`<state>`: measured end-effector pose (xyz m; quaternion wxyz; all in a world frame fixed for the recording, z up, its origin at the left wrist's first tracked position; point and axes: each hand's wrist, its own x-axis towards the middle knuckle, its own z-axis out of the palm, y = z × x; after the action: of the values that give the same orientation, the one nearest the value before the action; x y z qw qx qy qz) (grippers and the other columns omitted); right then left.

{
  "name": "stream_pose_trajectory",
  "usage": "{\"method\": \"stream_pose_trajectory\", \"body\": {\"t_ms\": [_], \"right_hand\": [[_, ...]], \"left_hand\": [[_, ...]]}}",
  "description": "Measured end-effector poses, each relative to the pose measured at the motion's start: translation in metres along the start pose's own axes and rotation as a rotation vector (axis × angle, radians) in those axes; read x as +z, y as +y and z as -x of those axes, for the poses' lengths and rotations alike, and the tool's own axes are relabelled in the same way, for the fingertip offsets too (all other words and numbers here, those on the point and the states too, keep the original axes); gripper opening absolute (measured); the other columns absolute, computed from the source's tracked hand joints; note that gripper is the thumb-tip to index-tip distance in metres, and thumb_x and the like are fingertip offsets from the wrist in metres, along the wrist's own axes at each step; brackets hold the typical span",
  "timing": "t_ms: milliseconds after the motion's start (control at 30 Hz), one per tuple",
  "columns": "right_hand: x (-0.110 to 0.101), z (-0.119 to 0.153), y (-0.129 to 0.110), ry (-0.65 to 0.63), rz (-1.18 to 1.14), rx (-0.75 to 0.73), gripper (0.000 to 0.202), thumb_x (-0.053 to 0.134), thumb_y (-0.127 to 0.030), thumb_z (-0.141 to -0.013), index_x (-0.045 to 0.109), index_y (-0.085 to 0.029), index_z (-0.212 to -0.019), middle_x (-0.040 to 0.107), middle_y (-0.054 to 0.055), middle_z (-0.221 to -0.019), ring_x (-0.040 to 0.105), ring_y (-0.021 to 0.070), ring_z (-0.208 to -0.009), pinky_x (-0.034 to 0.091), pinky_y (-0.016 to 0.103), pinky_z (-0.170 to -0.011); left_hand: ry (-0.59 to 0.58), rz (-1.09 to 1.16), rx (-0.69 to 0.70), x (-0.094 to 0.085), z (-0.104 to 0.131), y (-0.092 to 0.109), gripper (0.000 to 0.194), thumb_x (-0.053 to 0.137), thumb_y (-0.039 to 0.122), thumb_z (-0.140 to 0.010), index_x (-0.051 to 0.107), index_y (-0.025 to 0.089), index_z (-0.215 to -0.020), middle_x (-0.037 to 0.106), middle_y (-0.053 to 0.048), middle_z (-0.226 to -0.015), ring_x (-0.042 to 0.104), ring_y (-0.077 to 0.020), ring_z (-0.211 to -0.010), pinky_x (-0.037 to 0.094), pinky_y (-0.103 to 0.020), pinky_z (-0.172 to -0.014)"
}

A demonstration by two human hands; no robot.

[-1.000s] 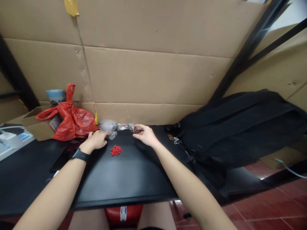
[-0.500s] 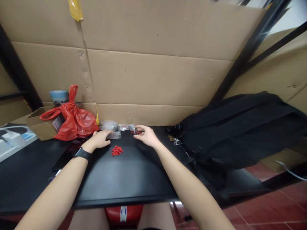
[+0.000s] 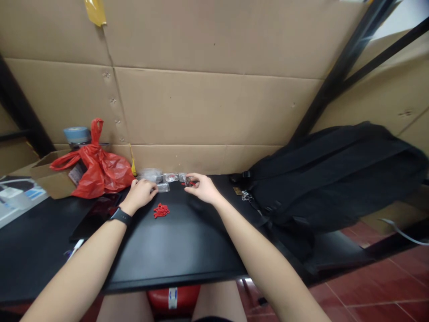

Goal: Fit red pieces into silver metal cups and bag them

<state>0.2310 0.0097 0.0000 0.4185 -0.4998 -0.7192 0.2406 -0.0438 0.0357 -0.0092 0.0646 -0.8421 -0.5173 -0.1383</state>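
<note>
My left hand, with a dark watch on its wrist, has its fingers curled together at the left end of a small clear plastic bag. The fingertips pinch the bag's edge. Between the thumb and fingers of my right hand is a small dark, shiny, round item; its kind is too small to tell. Bits of red show right beside it. Nearer to me on the black table lies a loose pile of small red pieces. Behind the hands sit crumpled clear bags and a small clear packet with something red inside.
A tied red plastic bag stands at the left by an open cardboard box and a blue-lidded container. A dark flat device lies below. A black backpack fills the right. Cardboard walls the back.
My left hand has moved slightly right, and its spread fingers have closed together at the clear bag's edge. My right hand keeps its pinch in nearly the same place. The view has shifted slightly.
</note>
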Motion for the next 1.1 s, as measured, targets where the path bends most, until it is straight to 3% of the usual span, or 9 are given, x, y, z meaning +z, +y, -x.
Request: {"method": "stream_pose_trajectory", "body": {"t_ms": [100,233,400,633,733,900,1000,1100], "right_hand": [[-0.001,0.002,-0.002,-0.076,-0.008,-0.096,0.044,0.073,-0.022,-0.074,0.062,-0.021,-0.117,0.070,0.003,-0.104,0.062,0.0117,-0.070,0.052,0.028,-0.075],[0.003,0.005,-0.006,-0.139,0.093,-0.226,0.044,0.073,-0.022,-0.077,0.059,-0.021,-0.119,0.068,0.006,-0.113,0.064,0.0175,-0.093,0.051,0.033,-0.086],[0.014,0.008,-0.008,-0.141,0.213,-0.260,0.043,0.072,-0.021,-0.081,0.058,-0.018,-0.122,0.067,0.010,-0.116,0.063,0.0216,-0.104,0.048,0.036,-0.093],[0.019,0.007,0.002,-0.233,0.348,-0.270,0.045,0.076,-0.021,-0.077,0.064,-0.017,-0.119,0.067,0.011,-0.111,0.063,0.0234,-0.104,0.047,0.036,-0.093],[0.016,0.007,0.002,-0.273,0.383,-0.262,0.044,0.078,-0.019,-0.074,0.066,-0.016,-0.116,0.066,0.011,-0.111,0.063,0.0227,-0.101,0.047,0.035,-0.093],[0.010,0.008,-0.002,-0.301,0.429,-0.231,0.043,0.078,-0.019,-0.073,0.068,-0.016,-0.114,0.064,0.011,-0.111,0.063,0.0212,-0.096,0.047,0.033,-0.089],[0.004,0.008,-0.005,-0.305,0.429,-0.218,0.041,0.076,-0.020,-0.073,0.068,-0.017,-0.113,0.067,0.009,-0.106,0.063,0.0209,-0.094,0.046,0.031,-0.086],[-0.005,0.007,-0.009,-0.306,0.392,-0.159,0.040,0.077,-0.025,-0.073,0.067,-0.018,-0.112,0.069,0.005,-0.096,0.064,0.0178,-0.085,0.046,0.027,-0.078]], "left_hand": [[0.100,0.040,-0.024,-0.002,-0.001,0.007,0.027,0.044,0.036,-0.096,0.067,0.023,-0.091,0.073,-0.006,-0.098,0.060,-0.0263,-0.101,0.034,-0.039,-0.087],[0.212,0.159,-0.015,-0.007,-0.002,0.024,0.026,0.043,0.037,-0.098,0.065,0.024,-0.097,0.074,-0.005,-0.102,0.062,-0.0240,-0.102,0.033,-0.038,-0.088],[0.244,0.263,-0.002,-0.004,-0.003,0.045,0.016,0.049,0.030,-0.096,0.056,0.022,-0.107,0.073,-0.003,-0.096,0.064,-0.0219,-0.097,0.034,-0.036,-0.086],[0.251,0.023,0.095,0.001,-0.001,0.048,0.013,0.058,0.029,-0.090,0.065,0.024,-0.101,0.063,-0.009,-0.116,0.052,-0.0291,-0.114,0.034,-0.041,-0.089],[0.147,0.012,0.145,-0.001,-0.001,0.043,0.013,0.059,0.030,-0.090,0.069,0.024,-0.094,0.065,-0.008,-0.109,0.053,-0.0286,-0.111,0.034,-0.042,-0.089],[-0.183,0.148,0.187,-0.013,0.001,0.029,0.019,0.054,0.039,-0.091,0.068,0.025,-0.094,0.070,-0.003,-0.102,0.062,-0.0239,-0.101,0.039,-0.039,-0.091],[-0.329,0.208,0.191,-0.021,0.004,0.022,0.033,0.043,0.048,-0.096,0.065,0.031,-0.114,0.068,-0.002,-0.121,0.058,-0.0262,-0.118,0.039,-0.040,-0.099],[-0.427,0.187,0.188,-0.023,0.007,0.024,0.043,0.034,0.055,-0.098,0.061,0.038,-0.127,0.052,0.000,-0.147,0.035,-0.0316,-0.142,0.028,-0.051,-0.111]]}}
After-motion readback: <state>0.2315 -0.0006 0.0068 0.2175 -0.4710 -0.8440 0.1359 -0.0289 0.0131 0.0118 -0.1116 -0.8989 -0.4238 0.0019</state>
